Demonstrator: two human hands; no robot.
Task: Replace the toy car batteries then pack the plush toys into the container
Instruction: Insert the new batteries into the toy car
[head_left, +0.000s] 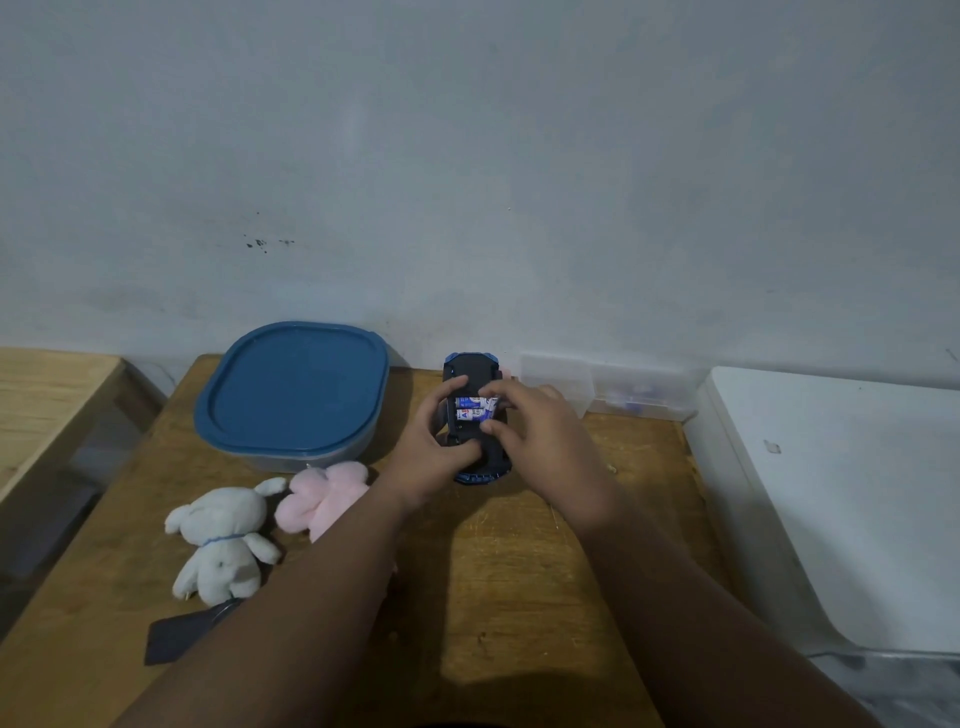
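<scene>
left hand (441, 441) grips blue plastic toy car (470, 364); right hand (540, 431) pinches blue-white batteries (472, 408). risk: pinch slips, one pops out.

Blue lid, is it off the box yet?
No, the blue lid sits closed on top of the container.

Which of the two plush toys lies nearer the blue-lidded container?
The pink plush toy, almost touching the front of the container. The grey-white plush toy lies further away from it, left of the pink one.
</scene>
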